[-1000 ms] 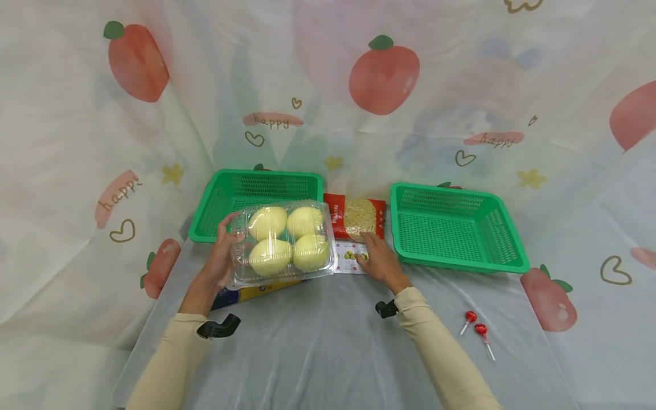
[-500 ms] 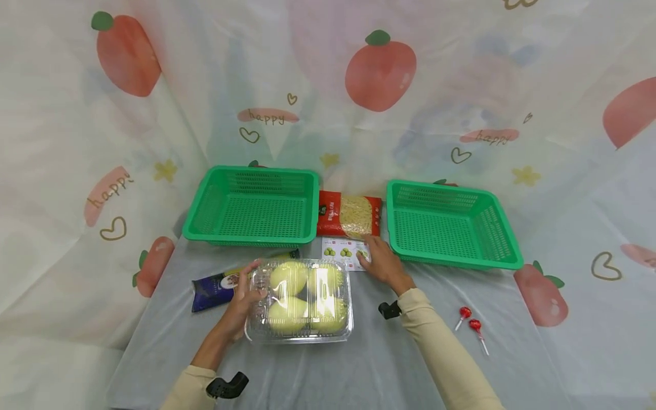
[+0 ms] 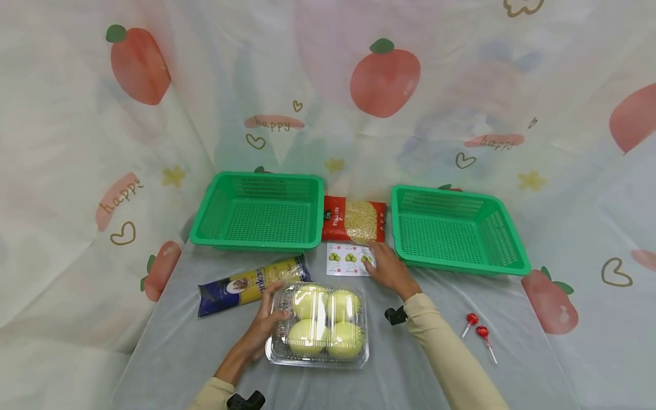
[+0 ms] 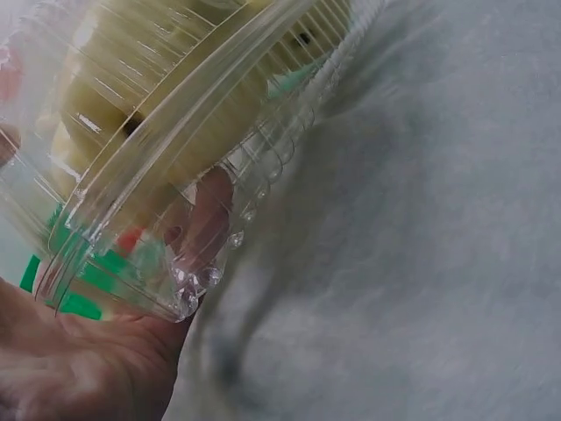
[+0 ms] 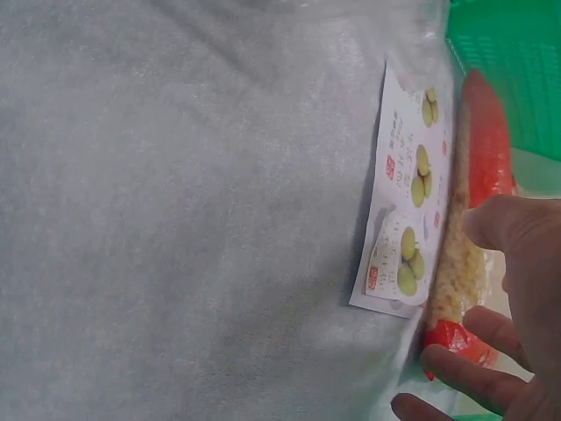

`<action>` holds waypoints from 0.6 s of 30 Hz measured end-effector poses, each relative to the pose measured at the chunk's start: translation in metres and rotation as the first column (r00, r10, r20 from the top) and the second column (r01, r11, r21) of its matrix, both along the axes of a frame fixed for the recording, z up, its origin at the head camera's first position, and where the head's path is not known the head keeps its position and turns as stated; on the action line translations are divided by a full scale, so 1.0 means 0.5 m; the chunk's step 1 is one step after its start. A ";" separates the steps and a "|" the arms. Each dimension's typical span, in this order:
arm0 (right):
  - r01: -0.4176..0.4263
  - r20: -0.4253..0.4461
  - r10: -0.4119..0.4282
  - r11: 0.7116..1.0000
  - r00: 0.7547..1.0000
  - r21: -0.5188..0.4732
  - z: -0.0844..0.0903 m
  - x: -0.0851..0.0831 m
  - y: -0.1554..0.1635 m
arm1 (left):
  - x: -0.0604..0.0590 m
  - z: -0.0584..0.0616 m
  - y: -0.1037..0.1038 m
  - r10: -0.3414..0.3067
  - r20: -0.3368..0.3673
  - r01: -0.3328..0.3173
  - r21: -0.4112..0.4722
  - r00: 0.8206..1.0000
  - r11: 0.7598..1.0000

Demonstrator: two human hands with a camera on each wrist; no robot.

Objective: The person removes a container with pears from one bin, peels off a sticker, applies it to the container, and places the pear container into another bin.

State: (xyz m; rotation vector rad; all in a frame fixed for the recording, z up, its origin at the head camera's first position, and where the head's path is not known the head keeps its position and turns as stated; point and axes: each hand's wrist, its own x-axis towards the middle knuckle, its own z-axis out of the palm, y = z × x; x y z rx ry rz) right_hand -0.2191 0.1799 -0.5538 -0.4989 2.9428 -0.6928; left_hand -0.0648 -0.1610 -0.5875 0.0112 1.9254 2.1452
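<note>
My left hand (image 3: 263, 330) grips the left side of a clear plastic clamshell box (image 3: 277, 350) holding several round pale yellow-green fruits (image 3: 307, 337). In the left wrist view, the thumb side lies at the box's edge and a finger (image 4: 210, 210) shows through the plastic from beneath. My right hand (image 3: 390, 270) reaches over the right end of a white sticker sheet (image 3: 338, 267) printed with green fruits, its fingers spread and holding nothing. In the right wrist view one sticker (image 5: 399, 263) at the sheet's corner sits askew, partly lifted. Just beyond the fingers lies a red bag of pale noodles or pasta (image 3: 359, 219).
Green plastic baskets stand at the back left (image 3: 256, 246) and back right (image 3: 461, 265). A blue and yellow packet (image 3: 251, 285) lies left, behind the box. Two red lollipops (image 3: 479, 327) lie on the grey-covered table (image 3: 410, 364) at the right. A printed curtain (image 3: 328, 68) hangs behind.
My left hand has brought the fruit box from before the left basket down toward the table's front and right, uncovering the blue and yellow packet. The right hand has stayed by the sticker sheet.
</note>
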 end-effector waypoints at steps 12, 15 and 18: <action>-0.007 0.015 0.007 1.000 1.000 0.003 0.003 -0.002 -0.005 | -0.004 -0.020 0.022 -0.019 0.050 0.020 -0.032 0.999 0.999; -0.016 0.019 0.016 1.000 1.000 0.003 0.000 -0.004 -0.005 | -0.006 -0.016 0.018 -0.042 0.048 0.046 -0.085 0.998 0.995; -0.009 0.042 0.009 1.000 0.999 0.010 -0.001 -0.005 -0.005 | -0.009 -0.007 0.013 -0.079 0.028 0.083 -0.149 0.996 0.985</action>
